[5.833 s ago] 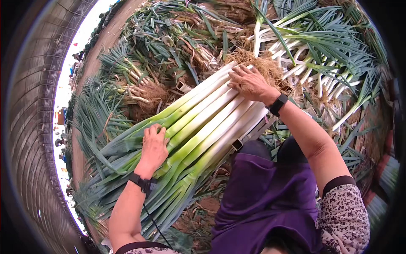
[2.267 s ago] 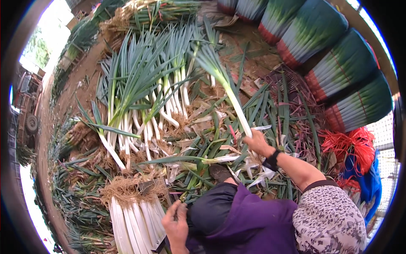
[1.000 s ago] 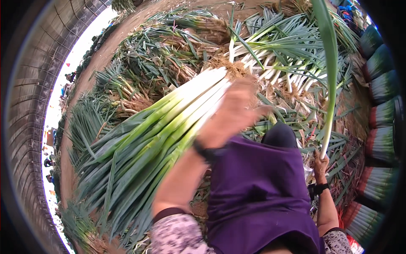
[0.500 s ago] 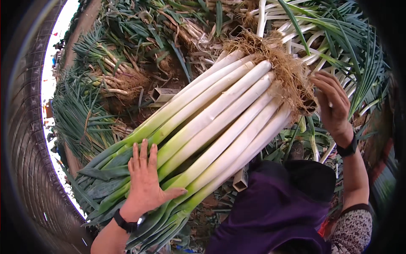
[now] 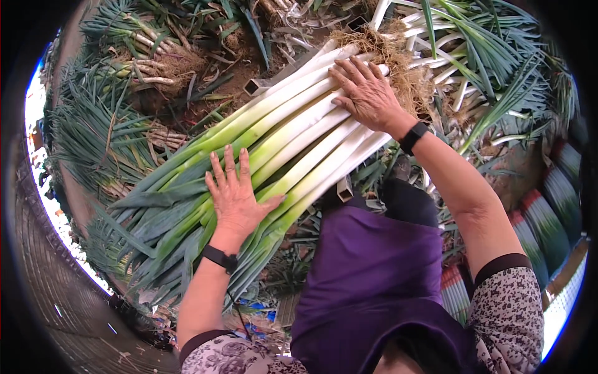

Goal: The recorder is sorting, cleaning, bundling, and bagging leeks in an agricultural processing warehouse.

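The left hand [image 5: 237,202] lies open, fingers spread, across the green stretch of the leeks [image 5: 274,146], which run beneath both hands. The right hand [image 5: 372,98], also open, rests where they are white, just beside the brown roots [image 5: 414,90]. A looser green-topped heap [image 5: 479,53] lies beyond the right hand.

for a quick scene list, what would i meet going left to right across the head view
Leafy green onion heap, left hand, right hand, right wrist's black band, red-based green onion bundles. Both hands lie on large green onions.
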`<move>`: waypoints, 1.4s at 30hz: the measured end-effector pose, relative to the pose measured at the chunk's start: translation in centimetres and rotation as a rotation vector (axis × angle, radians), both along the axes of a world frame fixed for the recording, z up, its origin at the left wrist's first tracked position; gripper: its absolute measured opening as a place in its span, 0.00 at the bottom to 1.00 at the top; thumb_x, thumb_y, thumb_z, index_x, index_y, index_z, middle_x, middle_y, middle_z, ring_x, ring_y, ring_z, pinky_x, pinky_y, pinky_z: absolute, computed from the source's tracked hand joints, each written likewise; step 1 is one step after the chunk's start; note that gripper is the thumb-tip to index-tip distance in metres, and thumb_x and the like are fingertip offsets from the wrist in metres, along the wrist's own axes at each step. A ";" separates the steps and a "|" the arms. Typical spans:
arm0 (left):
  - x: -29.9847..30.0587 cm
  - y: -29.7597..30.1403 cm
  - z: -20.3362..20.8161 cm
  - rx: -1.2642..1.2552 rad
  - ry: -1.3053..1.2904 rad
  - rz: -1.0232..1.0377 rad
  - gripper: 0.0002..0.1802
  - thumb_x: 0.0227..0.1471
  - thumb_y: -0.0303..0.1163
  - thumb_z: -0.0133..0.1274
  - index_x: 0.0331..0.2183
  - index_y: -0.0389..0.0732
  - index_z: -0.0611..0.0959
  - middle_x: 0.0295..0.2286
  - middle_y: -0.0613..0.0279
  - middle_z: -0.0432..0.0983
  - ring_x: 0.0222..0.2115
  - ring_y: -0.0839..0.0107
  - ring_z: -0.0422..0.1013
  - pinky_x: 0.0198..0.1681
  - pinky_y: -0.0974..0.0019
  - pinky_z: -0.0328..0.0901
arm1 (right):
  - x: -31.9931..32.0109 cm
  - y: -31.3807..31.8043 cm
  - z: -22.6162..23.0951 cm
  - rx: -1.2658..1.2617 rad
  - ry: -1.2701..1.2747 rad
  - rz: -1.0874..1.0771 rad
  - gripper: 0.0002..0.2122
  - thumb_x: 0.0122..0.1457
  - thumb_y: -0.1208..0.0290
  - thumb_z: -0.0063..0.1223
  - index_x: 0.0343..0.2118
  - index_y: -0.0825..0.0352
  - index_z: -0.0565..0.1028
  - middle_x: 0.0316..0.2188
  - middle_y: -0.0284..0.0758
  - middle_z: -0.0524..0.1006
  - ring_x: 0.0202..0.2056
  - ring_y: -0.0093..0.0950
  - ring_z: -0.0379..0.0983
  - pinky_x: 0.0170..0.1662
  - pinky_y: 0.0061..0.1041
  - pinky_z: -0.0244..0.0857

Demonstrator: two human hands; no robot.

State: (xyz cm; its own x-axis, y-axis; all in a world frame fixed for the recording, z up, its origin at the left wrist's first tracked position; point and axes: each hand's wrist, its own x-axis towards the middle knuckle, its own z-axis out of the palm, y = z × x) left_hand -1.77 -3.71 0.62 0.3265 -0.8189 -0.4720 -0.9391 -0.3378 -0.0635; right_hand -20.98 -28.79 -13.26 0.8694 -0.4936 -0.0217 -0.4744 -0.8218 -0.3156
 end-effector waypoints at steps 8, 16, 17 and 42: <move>4.0 -1.9 -2.2 -0.062 -0.150 0.095 0.65 0.33 0.75 0.49 0.63 0.44 0.49 0.62 0.44 0.37 0.63 0.42 0.34 0.59 0.35 0.38 | 0.9 0.2 0.9 -0.057 0.190 -0.044 0.31 0.61 0.41 0.29 0.63 0.53 0.53 0.64 0.33 0.51 0.65 0.37 0.41 0.65 0.42 0.34; -0.3 -1.5 0.1 0.107 0.063 0.160 0.68 0.32 0.78 0.47 0.63 0.43 0.43 0.62 0.41 0.30 0.62 0.40 0.30 0.60 0.36 0.33 | 0.5 0.4 0.5 0.075 0.225 -0.073 0.31 0.59 0.41 0.33 0.63 0.51 0.53 0.64 0.32 0.50 0.66 0.37 0.39 0.65 0.45 0.31; -1.6 -0.7 0.8 0.191 0.074 0.113 0.69 0.31 0.77 0.49 0.63 0.44 0.43 0.62 0.41 0.29 0.63 0.40 0.29 0.60 0.36 0.33 | 0.8 0.3 0.9 0.090 0.244 -0.072 0.31 0.59 0.41 0.35 0.63 0.51 0.54 0.64 0.32 0.50 0.66 0.37 0.38 0.65 0.45 0.32; 0.5 0.2 -1.2 0.044 0.069 0.127 0.75 0.21 0.80 0.51 0.64 0.47 0.43 0.63 0.44 0.27 0.63 0.43 0.27 0.60 0.36 0.33 | 3.9 3.4 0.5 0.109 0.071 -0.193 0.29 0.54 0.41 0.43 0.59 0.45 0.62 0.61 0.33 0.55 0.63 0.40 0.46 0.62 0.51 0.37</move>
State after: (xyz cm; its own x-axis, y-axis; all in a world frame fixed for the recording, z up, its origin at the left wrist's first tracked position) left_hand -1.24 -3.53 -0.63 0.3917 -0.7511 -0.5314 -0.8917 -0.4522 -0.0180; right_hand -17.07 -25.35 -12.78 0.7538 -0.6417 -0.1414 -0.6434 -0.6769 -0.3576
